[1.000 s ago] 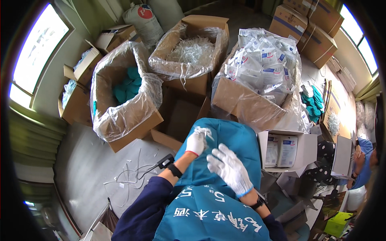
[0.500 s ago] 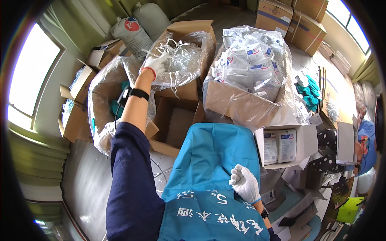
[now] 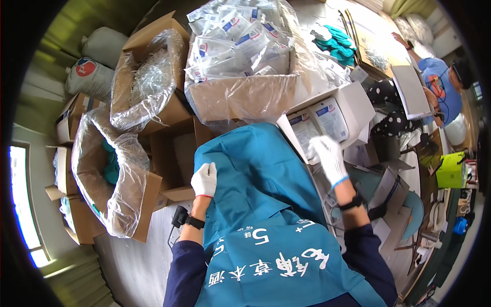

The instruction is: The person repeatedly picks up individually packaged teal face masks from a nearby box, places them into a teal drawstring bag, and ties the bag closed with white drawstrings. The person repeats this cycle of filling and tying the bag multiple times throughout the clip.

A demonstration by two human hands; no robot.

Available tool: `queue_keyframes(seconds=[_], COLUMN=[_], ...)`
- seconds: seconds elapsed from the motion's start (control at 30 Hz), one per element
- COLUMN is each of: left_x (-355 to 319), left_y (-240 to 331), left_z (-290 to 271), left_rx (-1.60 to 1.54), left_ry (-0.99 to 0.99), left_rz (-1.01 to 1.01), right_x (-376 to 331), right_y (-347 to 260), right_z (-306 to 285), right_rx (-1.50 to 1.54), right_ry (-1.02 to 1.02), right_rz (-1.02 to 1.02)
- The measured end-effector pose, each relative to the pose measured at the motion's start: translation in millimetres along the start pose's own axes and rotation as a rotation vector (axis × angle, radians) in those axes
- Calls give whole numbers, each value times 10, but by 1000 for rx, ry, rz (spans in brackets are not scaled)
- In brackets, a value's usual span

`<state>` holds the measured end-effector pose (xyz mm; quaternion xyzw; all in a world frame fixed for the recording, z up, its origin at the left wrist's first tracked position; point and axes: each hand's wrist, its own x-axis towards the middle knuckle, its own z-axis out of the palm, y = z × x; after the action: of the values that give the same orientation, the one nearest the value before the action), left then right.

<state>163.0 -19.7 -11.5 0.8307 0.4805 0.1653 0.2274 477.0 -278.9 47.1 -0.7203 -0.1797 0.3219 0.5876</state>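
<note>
My left hand point(image 3: 204, 180), in a white knit glove, is closed in a fist above the blue-green apron point(image 3: 245, 158) across my lap. Whatever it grips, if anything, is hidden in the fingers. My right hand point(image 3: 328, 157), gloved the same way, is at the near edge of an open white carton point(image 3: 361, 108). Its fingers are bent and blurred over the rim, beside flat white packets point(image 3: 330, 122) standing in the carton. Whether it grips the rim or a packet I cannot tell.
Ahead is a large carton point(image 3: 240, 97) heaped with white packets. To its left are a plastic-lined box point(image 3: 176, 66) of clear tangled pieces, an open brown box point(image 3: 179, 192) and a lined box point(image 3: 148, 202) with green items. A person point(image 3: 441, 84) sits at the right.
My left hand has come back from the box of clear and white strips to my lap. My right hand has moved from my lap up to the white carton. The view has turned right.
</note>
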Motion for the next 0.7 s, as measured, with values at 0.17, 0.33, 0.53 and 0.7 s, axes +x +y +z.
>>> queue_keyframes(seconds=[0.17, 0.33, 0.53, 0.7], left_x=[-43, -74, -57, -43], left_y=[39, 50, 37, 90], left_z=[111, 153, 184, 189], left_rx=[29, 55, 21, 11], left_ry=[150, 254, 293, 276], left_rz=[29, 45, 59, 62], right_x=[889, 1167, 1196, 1185], right_y=[387, 356, 526, 494], right_z=[-389, -352, -636, -873], right_rx=[-1290, -1276, -1211, -1174], right_ry=[424, 287, 172, 264], right_rz=[-95, 191, 52, -2])
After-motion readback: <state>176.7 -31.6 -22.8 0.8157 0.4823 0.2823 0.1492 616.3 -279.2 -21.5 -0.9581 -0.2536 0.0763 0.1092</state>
